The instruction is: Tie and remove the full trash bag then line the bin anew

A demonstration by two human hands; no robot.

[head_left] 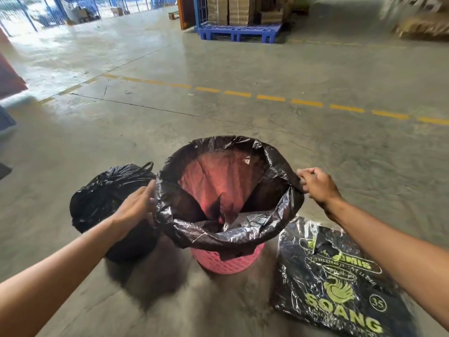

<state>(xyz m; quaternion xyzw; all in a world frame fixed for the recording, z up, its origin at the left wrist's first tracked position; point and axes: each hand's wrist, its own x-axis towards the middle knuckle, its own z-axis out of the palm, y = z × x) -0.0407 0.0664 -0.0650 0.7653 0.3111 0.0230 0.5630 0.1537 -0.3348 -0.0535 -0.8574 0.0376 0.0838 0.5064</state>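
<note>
A pink perforated bin (227, 262) stands on the concrete floor in front of me. A thin black liner bag (218, 235) is spread inside it, its edge folded out over the rim, and the pink wall shows through the plastic. My left hand (136, 205) lies flat against the liner's left edge. On the right edge, my right hand (315, 184) pinches the plastic. A full black trash bag (107, 200), knotted at its top, sits on the floor just left of the bin, partly behind my left arm.
A flat black pack of bags (337, 283) with green print lies on the floor right of the bin. A dashed yellow line (269, 98) crosses the floor beyond. Far back stand a blue pallet (239, 32) with stacked cardboard and a blue fence (60, 10).
</note>
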